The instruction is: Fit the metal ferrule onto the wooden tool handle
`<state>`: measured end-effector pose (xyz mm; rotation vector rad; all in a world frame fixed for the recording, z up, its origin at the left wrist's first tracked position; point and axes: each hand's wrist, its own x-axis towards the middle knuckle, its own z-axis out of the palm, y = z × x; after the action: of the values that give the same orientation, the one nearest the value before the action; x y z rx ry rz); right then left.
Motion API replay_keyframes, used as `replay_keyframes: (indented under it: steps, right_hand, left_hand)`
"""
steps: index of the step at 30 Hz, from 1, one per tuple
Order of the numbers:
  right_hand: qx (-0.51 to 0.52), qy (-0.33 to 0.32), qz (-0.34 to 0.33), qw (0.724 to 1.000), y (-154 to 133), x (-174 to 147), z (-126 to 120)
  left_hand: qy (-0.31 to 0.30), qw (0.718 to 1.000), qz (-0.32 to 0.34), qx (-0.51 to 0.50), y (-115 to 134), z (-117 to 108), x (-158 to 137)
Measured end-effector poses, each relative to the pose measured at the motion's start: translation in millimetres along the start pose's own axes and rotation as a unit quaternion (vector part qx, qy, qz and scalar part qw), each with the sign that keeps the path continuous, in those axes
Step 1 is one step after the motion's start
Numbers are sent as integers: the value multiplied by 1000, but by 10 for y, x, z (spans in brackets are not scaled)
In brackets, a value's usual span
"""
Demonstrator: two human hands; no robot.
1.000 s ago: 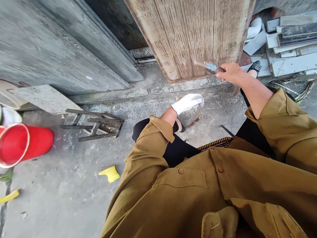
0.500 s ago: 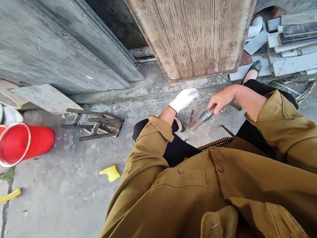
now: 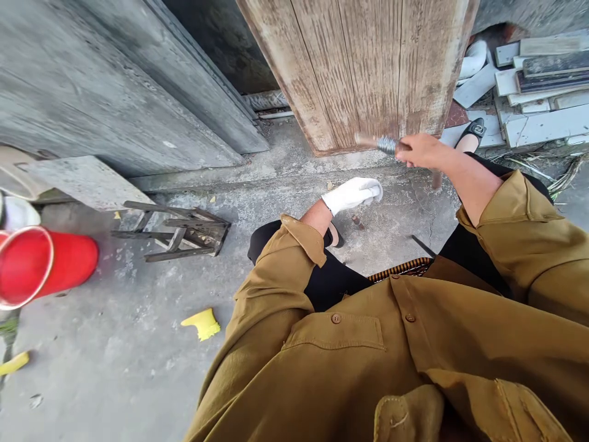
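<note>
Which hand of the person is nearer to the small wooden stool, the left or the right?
Left. The gloved left hand is to the right of the wooden stool, not touching it; the right hand, gripping the wire-wound stick, is farther to the right.

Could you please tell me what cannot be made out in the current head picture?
In the head view:
Left hand: the white glove hides whether it grips anything.
Wire-wound stick in the right hand: left end smeared by blur.
Striped woven edge: the brown jacket hides the rest.
Yellow piece, far left: cut off by the picture's edge.
</note>
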<state>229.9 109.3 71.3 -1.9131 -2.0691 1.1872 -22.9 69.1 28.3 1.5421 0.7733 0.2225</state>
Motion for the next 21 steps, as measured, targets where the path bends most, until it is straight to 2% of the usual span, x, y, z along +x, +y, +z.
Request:
replay_keyframes:
  steps: [2,4,6,7,9,13,16,18,21]
  right_hand:
    - [-144,-96,14,985,-24,2,90]
    - [-214,-242,13,946,-41,-16,196]
    - [-204,-369,-6,907,-52,-43,291]
    - [-186,-409,-20,893,-56,-55,325]
    - [-144,-444,-52,883,-61,-72,354]
    - [-67,-448,-97,886,-64,-87,260]
    - [6,-410,-125,903,-70,-142,99]
    - [81,-347,-140,924,-76,-208,-17]
    - [222,-177,-149,947,-72,-278,-153]
  left_hand:
    - [-8,999,-1,38,16,-6,-14]
    - [10,996,-10,84,16,-19,-19]
    - [20,993,-21,115,7,-33,-19]
    - [21,992,-24,122,0,-41,-18]
    - [28,992,-24,117,-18,-60,-16]
    - [51,995,-23,82,-70,-105,3]
    - [80,994,-27,69,-102,-116,36]
    - [96,994,-29,39,-106,-100,51]
    - [71,997,-21,-35,-83,-54,42]
